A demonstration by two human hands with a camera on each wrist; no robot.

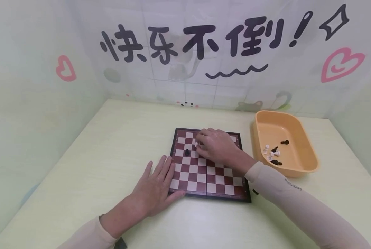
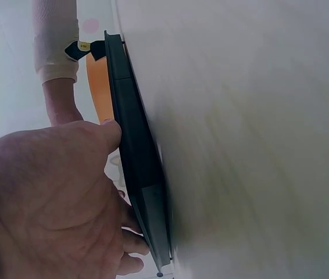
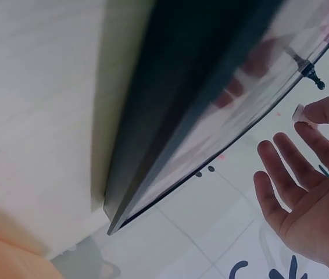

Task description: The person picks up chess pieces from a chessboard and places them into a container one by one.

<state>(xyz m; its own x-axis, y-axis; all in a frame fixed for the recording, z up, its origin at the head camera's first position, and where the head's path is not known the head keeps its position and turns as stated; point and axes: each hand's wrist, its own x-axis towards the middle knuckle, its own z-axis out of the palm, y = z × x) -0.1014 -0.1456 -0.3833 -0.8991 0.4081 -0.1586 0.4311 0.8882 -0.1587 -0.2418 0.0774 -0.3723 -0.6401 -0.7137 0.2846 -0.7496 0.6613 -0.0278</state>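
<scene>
A chessboard (image 1: 193,177) with dark red and white squares lies on the table. My left hand (image 1: 155,188) rests at its left edge, fingers straight and the thumb along the near-left corner; in the left wrist view the fingertips touch the board's dark side (image 2: 138,145). Over the upper middle of the board, my right hand (image 1: 218,145) pinches a small white chess piece (image 3: 298,113) between thumb and index finger, the other fingers spread loosely. Just left of that hand a black chess piece (image 1: 187,152) stands upright on the board.
An orange tub (image 1: 300,141) stands right of the board, with several black and white chess pieces lying inside. Behind the table hangs a white printed sheet (image 1: 185,86) with large black characters. Pale sheets also flank the table left and right.
</scene>
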